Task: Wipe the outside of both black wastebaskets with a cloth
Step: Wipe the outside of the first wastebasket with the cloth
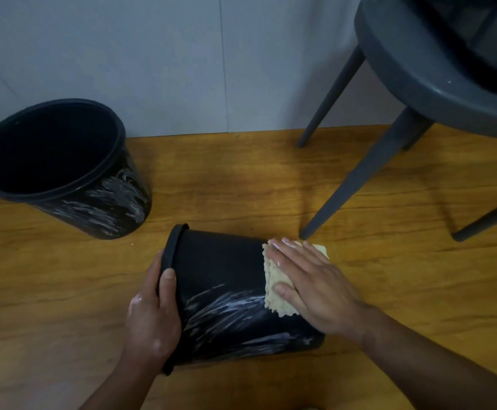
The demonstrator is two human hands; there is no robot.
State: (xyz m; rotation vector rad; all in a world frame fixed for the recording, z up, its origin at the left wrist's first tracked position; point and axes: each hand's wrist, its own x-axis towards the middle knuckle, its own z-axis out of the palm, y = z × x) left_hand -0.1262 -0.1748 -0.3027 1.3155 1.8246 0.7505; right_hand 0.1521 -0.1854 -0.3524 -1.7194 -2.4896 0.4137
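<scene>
head view: left hand (152, 318) grips the tipped wastebasket (226, 279) rim; right hand (309, 285) presses flat, fingers spread, on cloth (273, 297).

No readable text, labels, brands or numbers on anything in view

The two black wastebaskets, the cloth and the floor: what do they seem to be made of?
Lying wastebasket: probably moulded plastic, smooth and slightly glossy, with a rolled rim and white smears.
Upright wastebasket: same look, likely the same plastic, also smeared.
Cloth: pale, nubbly pile, probably microfibre or terry.
Floor: wood grain with a sheen; real wood or laminate, I cannot tell.
</scene>
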